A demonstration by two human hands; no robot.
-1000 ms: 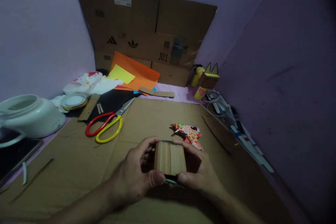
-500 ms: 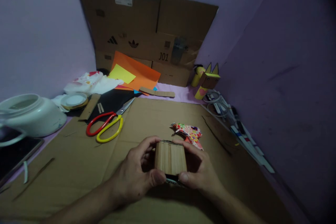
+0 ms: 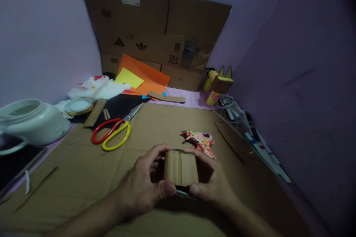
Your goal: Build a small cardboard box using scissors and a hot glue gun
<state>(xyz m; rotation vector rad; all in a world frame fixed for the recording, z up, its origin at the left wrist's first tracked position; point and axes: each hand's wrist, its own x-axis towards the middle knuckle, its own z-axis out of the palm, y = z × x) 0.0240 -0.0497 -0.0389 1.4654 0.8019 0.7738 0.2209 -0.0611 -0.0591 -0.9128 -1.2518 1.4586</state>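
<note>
Between my two hands is a small box-like cardboard piece (image 3: pixel 181 168) with a ridged, tan outer side and darker layered edges. My left hand (image 3: pixel 150 181) grips its left side, thumb at the near lower edge and fingers along the far side. My right hand (image 3: pixel 213 179) holds the right side in the same way. A dark gap shows at the near edge, between the ridged face and a lower layer. Just beyond my right hand lies a glue gun (image 3: pixel 198 140) with a flowery covering. Scissors (image 3: pixel 118 127) with one red and one yellow handle lie farther left.
A flat cardboard sheet (image 3: pixel 83 192) covers the work surface. At left are a white teapot-like pot (image 3: pixel 47 126) and a dark phone or tablet (image 3: pixel 19 166). Orange paper (image 3: pixel 147 77) lies at the back. A yellow-and-brown paper figure (image 3: pixel 219 87) and pens line the right.
</note>
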